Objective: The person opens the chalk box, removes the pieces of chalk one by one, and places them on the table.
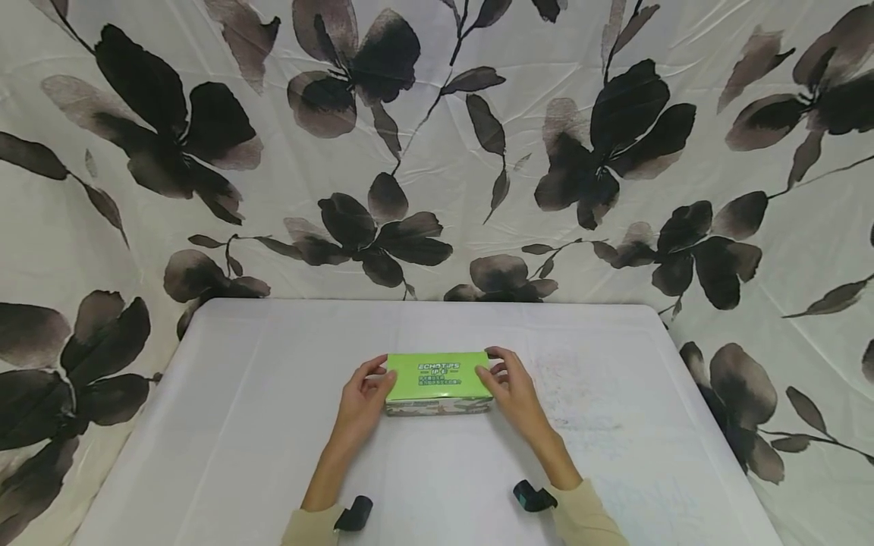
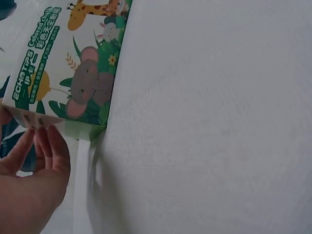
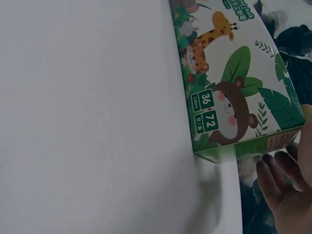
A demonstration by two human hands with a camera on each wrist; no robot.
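Note:
A box of colored chalk point(image 1: 437, 388) with a bright green top is at the middle of the table in the head view. My left hand point(image 1: 359, 398) grips its left end, and my right hand point(image 1: 517, 394) grips its right end, each thumb near a top corner. From the left wrist, the chalk box point(image 2: 90, 80) shows an elephant and a giraffe on its side, with the left fingers point(image 2: 57, 146) against its end. In the right wrist view, a bear and the numbers 36 and 72 mark the box point(image 3: 231, 97); the right hand point(image 3: 292, 195) is at its lower end.
The white table point(image 1: 259, 425) has rounded far corners and faint colored smudges on its right half. Behind it hangs a white cloth point(image 1: 437, 174) with dark flowers. Black wrist cameras point(image 1: 355, 513) sit beside the sleeves.

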